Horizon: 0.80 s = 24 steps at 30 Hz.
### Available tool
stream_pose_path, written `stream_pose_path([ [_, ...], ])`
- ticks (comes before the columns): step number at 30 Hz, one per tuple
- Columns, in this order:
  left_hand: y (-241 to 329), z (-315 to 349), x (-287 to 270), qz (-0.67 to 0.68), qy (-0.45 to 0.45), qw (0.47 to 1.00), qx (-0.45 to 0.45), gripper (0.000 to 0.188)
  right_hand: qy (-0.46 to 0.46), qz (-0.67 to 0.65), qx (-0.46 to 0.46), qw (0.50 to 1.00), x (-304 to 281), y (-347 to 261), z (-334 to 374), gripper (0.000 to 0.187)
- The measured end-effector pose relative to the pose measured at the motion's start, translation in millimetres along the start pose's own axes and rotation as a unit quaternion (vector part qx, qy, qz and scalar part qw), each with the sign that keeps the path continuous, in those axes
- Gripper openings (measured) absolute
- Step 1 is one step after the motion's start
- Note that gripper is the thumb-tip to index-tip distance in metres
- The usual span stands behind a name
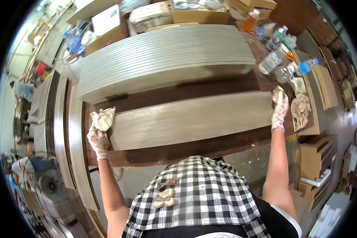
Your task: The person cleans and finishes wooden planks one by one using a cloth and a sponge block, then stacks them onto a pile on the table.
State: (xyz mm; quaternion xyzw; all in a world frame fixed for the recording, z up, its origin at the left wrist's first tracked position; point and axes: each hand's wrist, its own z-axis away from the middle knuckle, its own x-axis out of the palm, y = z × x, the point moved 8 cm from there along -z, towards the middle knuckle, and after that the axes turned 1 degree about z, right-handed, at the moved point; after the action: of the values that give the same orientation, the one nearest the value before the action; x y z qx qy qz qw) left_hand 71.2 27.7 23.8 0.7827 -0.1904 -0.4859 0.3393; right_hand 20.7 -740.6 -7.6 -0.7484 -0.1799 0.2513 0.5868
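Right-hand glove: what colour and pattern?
The right glove is white with a small, scattered reddish-pink print; shows best in the head view.

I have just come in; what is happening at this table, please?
A person in flower-patterned gloves is working at a long grey panel on a brown table. The left hand holds a pale cloth at the panel's left end; the right hand holds a small yellowish wad at its right end. A stack of similar panels stands just beyond.

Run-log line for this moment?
left hand: holds pale cloth by left end of gray panel | right hand: at right end | gray panel: on brown table | panel stack: beyond
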Motion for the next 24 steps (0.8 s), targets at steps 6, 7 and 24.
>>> stream_pose_path([
  [6, -31.3, 59.7, -45.1, -0.086, 0.080, 0.988, -0.098, 0.042, -0.030, -0.096, 0.035, 0.994, 6.8, -1.3, 0.7, 0.042],
  [7, -52.5, 75.4, -49.0, -0.026, 0.091, 0.984, -0.148, 0.045, -0.027, -0.119, 0.059, 0.991, 11.0, -5.7, 2.2, 0.041],
  [24, -13.5, 44.1, -70.7, 0.039, -0.019, 0.994, -0.100, 0.032, -0.605, -0.185, 0.347, 0.692, 120.5, -104.9, 241.3, 0.061],
])
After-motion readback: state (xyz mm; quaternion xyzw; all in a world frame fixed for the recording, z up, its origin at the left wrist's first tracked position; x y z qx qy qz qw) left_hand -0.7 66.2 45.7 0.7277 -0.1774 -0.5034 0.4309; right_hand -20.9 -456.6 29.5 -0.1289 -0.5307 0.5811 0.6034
